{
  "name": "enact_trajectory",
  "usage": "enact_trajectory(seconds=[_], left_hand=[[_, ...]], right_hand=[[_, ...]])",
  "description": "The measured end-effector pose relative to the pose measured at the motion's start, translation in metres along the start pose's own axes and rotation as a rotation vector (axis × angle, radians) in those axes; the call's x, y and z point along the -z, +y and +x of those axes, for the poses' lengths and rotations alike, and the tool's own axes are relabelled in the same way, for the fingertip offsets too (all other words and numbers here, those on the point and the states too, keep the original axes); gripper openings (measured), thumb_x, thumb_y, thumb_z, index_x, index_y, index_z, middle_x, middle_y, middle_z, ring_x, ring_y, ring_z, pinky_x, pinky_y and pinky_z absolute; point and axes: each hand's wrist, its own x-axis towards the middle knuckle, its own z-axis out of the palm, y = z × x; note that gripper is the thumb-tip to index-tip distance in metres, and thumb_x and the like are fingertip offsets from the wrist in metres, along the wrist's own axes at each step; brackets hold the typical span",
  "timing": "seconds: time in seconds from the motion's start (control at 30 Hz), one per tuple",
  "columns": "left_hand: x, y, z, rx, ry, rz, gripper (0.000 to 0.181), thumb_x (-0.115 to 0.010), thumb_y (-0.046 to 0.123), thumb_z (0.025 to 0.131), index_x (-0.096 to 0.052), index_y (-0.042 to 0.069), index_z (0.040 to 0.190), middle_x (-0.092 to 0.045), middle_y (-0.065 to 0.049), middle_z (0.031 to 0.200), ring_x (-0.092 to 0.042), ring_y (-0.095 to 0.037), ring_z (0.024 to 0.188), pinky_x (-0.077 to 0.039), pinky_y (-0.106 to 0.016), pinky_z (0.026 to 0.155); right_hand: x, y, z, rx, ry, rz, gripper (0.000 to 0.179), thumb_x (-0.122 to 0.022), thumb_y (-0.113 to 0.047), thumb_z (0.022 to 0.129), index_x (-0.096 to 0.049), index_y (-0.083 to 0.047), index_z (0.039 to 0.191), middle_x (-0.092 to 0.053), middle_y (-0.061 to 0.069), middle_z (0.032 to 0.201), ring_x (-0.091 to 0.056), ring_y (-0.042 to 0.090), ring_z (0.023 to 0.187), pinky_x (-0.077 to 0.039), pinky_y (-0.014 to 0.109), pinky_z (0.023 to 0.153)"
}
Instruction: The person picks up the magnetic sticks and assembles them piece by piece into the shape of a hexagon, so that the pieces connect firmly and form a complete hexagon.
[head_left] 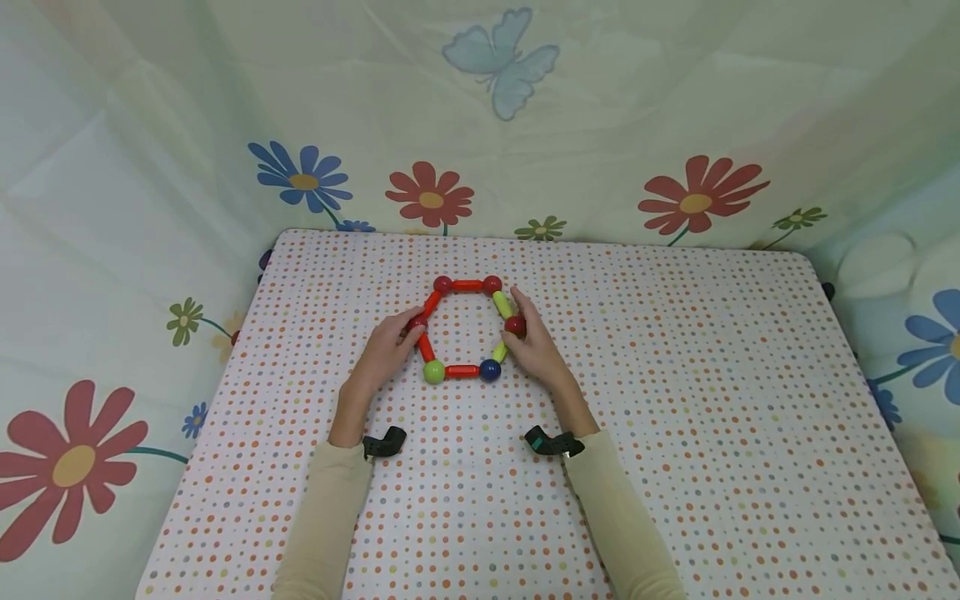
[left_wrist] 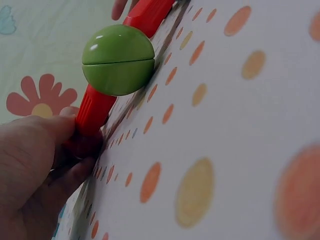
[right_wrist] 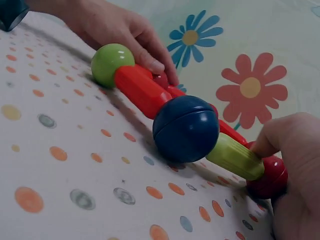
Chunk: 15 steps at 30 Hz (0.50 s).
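Note:
A six-sided ring of toy rods and balls lies on the table. My left hand (head_left: 386, 346) grips the dark red ball (head_left: 417, 322) at its left corner, thumb and fingers around it. At the right corner, my right hand (head_left: 536, 346) holds another red ball (head_left: 515, 325) between thumb and fingers. Red balls (head_left: 443, 285) form both far corners, joined by a red rod (head_left: 468, 286). The near corners are a green ball (left_wrist: 118, 60) and a blue ball (right_wrist: 185, 129), with a red rod (head_left: 462, 371) between. Yellow-green rods (right_wrist: 235, 156) make up the right side; red rods (left_wrist: 94, 110), the left.
A white cloth with colored dots covers the table (head_left: 712, 417). Behind it hangs a pale curtain (head_left: 600, 100) printed with flowers and a butterfly. Dark wrist cameras (head_left: 385, 442) sit on both forearms, near the cuffs of beige sleeves (head_left: 322, 508).

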Motion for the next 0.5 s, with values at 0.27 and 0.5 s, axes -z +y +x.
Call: enact_trajectory(seconds=[0.27,0.5], left_hand=[[-0.0001,-0.0006,0.0012,-0.149,-0.022,0.018,0.039,-0.048,0.027,0.102,-0.054,0.018,0.139,-0.05,-0.009,0.146,-0.045,-0.028,0.136,-0.037,-0.048,0.112],[-0.0036,0.0002,0.0018,-0.192,-0.01,0.053,0.038,-0.049,0.028,0.101,-0.056,0.015,0.137,-0.056,-0.01,0.131,-0.05,-0.028,0.123,-0.042,-0.047,0.103]], right_hand=[[0.0008,-0.0002,-0.0008,-0.028,0.044,0.092,0.066,-0.049,0.0,0.094,-0.023,-0.015,0.154,-0.023,0.01,0.161,-0.019,0.025,0.151,-0.02,0.042,0.122],[0.0004,-0.0003,-0.0011,-0.023,0.067,0.075,0.062,-0.049,0.0,0.094,-0.03,-0.014,0.151,-0.031,0.007,0.158,-0.027,0.024,0.148,-0.025,0.041,0.121]])
